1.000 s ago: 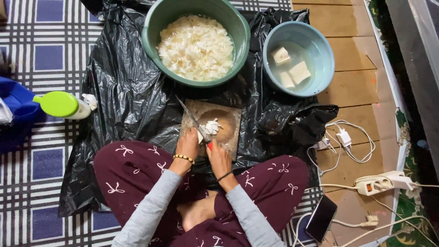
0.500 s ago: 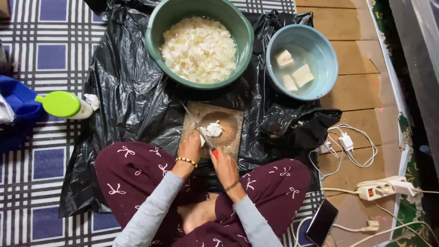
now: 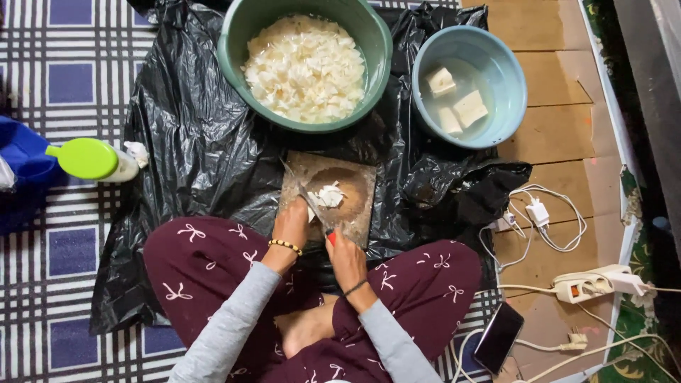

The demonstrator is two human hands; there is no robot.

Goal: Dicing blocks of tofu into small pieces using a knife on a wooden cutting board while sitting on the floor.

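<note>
Wooden board (image 3: pixel 355 195), two bowls (image 3: pixel 369 42), two hands (image 3: pixel 292 225)

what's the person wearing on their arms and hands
Both arms are in long light grey sleeves reaching the wrists. The left hand has a beaded bracelet of yellowish beads at its wrist. The right hand has a thin dark band round its wrist and red polish on a visible nail. No gloves.
</note>
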